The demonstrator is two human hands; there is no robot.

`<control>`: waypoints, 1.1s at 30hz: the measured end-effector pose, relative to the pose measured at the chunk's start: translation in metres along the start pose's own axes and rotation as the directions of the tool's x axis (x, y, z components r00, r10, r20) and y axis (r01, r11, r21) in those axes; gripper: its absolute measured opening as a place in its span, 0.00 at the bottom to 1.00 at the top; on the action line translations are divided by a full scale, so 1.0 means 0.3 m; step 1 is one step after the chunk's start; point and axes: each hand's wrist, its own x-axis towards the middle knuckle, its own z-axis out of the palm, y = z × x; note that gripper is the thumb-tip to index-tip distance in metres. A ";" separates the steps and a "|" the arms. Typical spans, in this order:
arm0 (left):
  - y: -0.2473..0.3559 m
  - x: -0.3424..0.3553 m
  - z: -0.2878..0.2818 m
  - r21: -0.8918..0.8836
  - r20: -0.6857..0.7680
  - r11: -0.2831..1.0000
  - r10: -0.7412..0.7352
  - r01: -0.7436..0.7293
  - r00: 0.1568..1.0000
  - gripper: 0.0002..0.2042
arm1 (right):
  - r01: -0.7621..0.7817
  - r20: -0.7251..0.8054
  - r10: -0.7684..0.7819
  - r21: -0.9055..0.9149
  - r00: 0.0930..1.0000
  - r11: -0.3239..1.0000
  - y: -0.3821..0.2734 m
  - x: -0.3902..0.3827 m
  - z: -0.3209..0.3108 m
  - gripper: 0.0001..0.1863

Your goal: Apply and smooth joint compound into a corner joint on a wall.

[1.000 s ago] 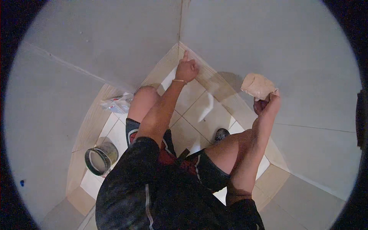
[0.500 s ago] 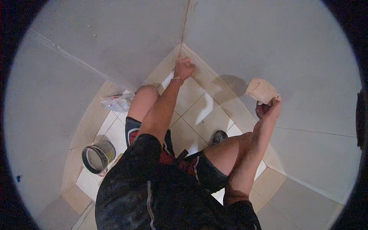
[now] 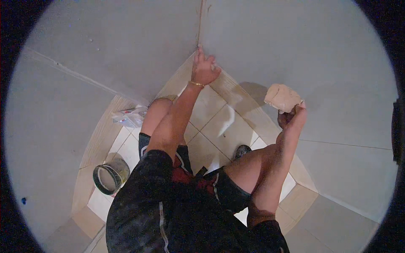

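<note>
My left hand (image 3: 205,69) reaches up to the corner where two grey walls (image 3: 295,46) meet. Its index finger is stretched out, with the tip at the vertical corner joint (image 3: 199,25), just above the wood-look skirting tiles (image 3: 230,82). The other fingers are partly bent, and a pale smear shows near them. Off to the right, in front of the right wall, my right hand (image 3: 291,116) is closed around the lower edge of a beige, paste-covered slab (image 3: 282,97). Whether a tool lies under the paste is hidden.
A dark bucket (image 3: 110,179) with greyish contents stands on the floor at the left. Beside my left knee, a crumpled plastic bag (image 3: 130,117) lies against the skirting. Pale square tiles (image 3: 206,107) cover the floor between my bent legs.
My left hand has moved slightly up along the corner, and its fingers have spread more. The right hand and beige slab have shifted a little to the left in view.
</note>
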 end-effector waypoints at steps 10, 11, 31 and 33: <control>0.288 -0.037 -0.319 -0.145 0.086 0.923 0.372 -0.358 0.924 0.16 | 0.464 0.281 -0.369 -0.548 0.886 0.696 0.168 0.121 -0.063 0.12; 0.321 -0.039 -0.355 -0.139 0.105 0.905 0.417 -0.401 0.903 0.16 | 0.455 0.265 -0.370 -0.552 0.890 0.699 0.172 0.110 -0.045 0.12; 0.361 -0.086 -0.665 -0.790 0.181 0.575 0.552 -0.214 0.814 0.09 | 0.246 0.345 -0.208 -0.069 0.915 0.967 0.036 0.006 0.021 0.11; 0.385 -0.077 -0.692 -0.918 0.160 0.395 0.465 -0.043 0.871 0.08 | 0.339 0.347 -0.276 -0.135 0.896 0.931 0.088 0.022 0.015 0.11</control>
